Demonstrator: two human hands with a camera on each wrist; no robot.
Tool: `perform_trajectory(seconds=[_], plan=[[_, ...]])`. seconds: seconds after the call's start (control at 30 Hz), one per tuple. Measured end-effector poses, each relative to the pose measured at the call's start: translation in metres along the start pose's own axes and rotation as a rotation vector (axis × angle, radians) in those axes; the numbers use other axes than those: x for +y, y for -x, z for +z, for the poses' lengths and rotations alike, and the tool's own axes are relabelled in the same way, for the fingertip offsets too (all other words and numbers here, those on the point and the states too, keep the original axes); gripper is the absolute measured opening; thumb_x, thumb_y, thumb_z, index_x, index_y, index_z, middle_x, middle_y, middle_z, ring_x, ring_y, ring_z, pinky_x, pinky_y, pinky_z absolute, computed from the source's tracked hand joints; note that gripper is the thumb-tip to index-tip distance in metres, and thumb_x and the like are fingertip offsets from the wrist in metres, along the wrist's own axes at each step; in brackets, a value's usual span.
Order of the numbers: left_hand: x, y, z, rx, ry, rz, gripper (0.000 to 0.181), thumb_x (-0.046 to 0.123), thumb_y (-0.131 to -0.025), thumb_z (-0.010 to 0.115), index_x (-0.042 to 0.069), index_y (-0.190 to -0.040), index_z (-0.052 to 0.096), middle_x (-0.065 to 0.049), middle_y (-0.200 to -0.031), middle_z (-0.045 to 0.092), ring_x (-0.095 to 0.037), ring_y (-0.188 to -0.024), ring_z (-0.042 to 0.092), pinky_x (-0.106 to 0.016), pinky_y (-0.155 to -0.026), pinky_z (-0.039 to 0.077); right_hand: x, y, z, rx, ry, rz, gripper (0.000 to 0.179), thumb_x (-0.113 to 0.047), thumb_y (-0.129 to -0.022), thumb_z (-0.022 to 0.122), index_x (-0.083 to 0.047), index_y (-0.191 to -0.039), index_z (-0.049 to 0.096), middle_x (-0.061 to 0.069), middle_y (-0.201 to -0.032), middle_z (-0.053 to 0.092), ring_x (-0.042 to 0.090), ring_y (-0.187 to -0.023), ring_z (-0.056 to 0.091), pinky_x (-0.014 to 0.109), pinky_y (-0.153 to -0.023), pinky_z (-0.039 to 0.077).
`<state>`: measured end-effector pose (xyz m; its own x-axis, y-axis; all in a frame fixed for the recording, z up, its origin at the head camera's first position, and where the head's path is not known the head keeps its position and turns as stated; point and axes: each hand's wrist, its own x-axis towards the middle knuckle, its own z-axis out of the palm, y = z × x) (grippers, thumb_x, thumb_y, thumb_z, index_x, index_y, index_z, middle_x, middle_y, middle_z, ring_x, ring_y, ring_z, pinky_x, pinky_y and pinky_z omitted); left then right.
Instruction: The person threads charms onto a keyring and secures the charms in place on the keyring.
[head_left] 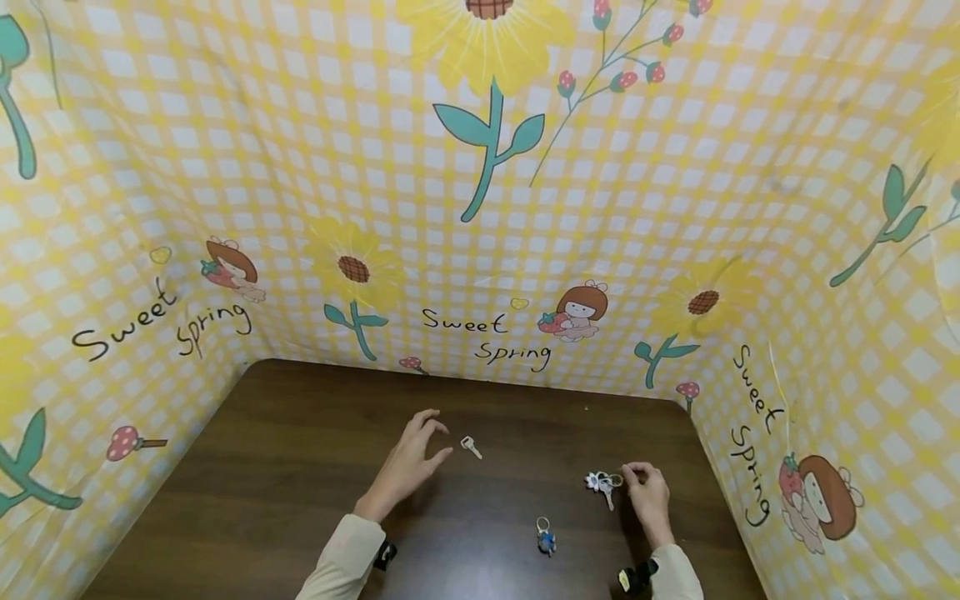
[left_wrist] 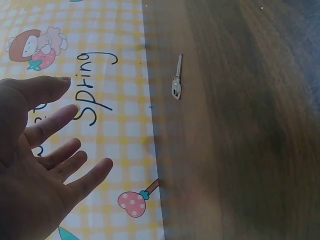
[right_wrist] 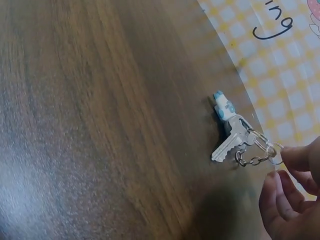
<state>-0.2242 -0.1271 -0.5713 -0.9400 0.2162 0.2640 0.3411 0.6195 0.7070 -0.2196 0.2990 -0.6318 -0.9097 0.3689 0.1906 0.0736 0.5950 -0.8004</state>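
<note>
A loose silver key (head_left: 471, 447) lies on the brown table, just right of my left hand (head_left: 411, 457). That hand has its fingers spread and relaxed, apart from the key (left_wrist: 177, 77). My right hand (head_left: 648, 493) pinches the metal ring of a keychain (head_left: 603, 483) between thumb and fingers. In the right wrist view, silver keys (right_wrist: 233, 138), a short chain (right_wrist: 251, 161) and a small white and blue charm (right_wrist: 224, 106) hang together from that ring. Whether they touch the table is hard to tell.
A second keychain, with a blue and grey charm (head_left: 547, 542) and a ring, lies on the table (head_left: 300, 467) between the two forearms. Yellow checked cloth (head_left: 480, 267) walls in the table at the back and on both sides.
</note>
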Motion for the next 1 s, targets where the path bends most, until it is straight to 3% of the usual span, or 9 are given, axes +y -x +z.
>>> perform_trajectory(seconds=[0.23, 0.43, 0.6, 0.8, 1.0], plan=[[-0.001, 0.0, 0.003, -0.016, 0.007, -0.011, 0.022, 0.011, -0.099, 0.077, 0.012, -0.118, 0.065, -0.018, -0.153, 0.047, -0.042, -0.14, 0.046, -0.061, -0.098, 0.051, -0.003, 0.003, -0.003, -0.01, -0.07, 0.02, 0.014, -0.003, -0.101, 0.07, 0.011, -0.102, 0.069, 0.023, -0.102, 0.064, 0.006, -0.074, 0.061, 0.018, -0.064, 0.048], [-0.001, -0.004, 0.005, -0.026, 0.004, -0.024, 0.021, 0.011, -0.1, 0.076, 0.011, -0.118, 0.065, -0.017, -0.149, 0.049, -0.04, -0.138, 0.048, -0.061, -0.096, 0.052, -0.014, 0.007, 0.002, -0.03, -0.077, -0.041, 0.011, -0.006, -0.101, 0.071, 0.006, -0.1, 0.071, 0.019, -0.102, 0.067, 0.008, -0.085, 0.063, 0.022, -0.074, 0.049], [0.0, -0.008, 0.01, -0.027, 0.009, -0.013, 0.02, 0.01, -0.1, 0.075, 0.011, -0.117, 0.065, -0.016, -0.144, 0.052, -0.039, -0.134, 0.051, -0.059, -0.096, 0.052, -0.024, 0.013, 0.011, -0.073, -0.112, -0.058, 0.01, -0.005, -0.101, 0.071, 0.004, -0.1, 0.071, 0.017, -0.103, 0.066, 0.008, -0.085, 0.062, 0.021, -0.074, 0.049], [-0.001, -0.014, 0.02, -0.009, 0.003, -0.008, 0.018, 0.008, -0.1, 0.075, 0.009, -0.116, 0.067, -0.012, -0.132, 0.058, -0.035, -0.123, 0.057, -0.053, -0.089, 0.054, -0.032, 0.024, 0.026, -0.126, -0.169, -0.193, 0.005, 0.0, -0.097, 0.074, 0.003, -0.096, 0.07, 0.012, -0.096, 0.064, 0.009, -0.082, 0.062, 0.02, -0.071, 0.05], [-0.008, -0.016, 0.035, 0.088, -0.017, -0.004, 0.013, 0.002, -0.097, 0.075, 0.007, -0.109, 0.07, -0.004, -0.114, 0.066, -0.028, -0.109, 0.065, -0.048, -0.088, 0.056, -0.043, 0.04, 0.041, -0.183, -0.213, -0.334, 0.009, 0.003, -0.094, 0.076, -0.003, -0.094, 0.069, 0.007, -0.093, 0.064, 0.009, -0.081, 0.063, 0.024, -0.071, 0.053]])
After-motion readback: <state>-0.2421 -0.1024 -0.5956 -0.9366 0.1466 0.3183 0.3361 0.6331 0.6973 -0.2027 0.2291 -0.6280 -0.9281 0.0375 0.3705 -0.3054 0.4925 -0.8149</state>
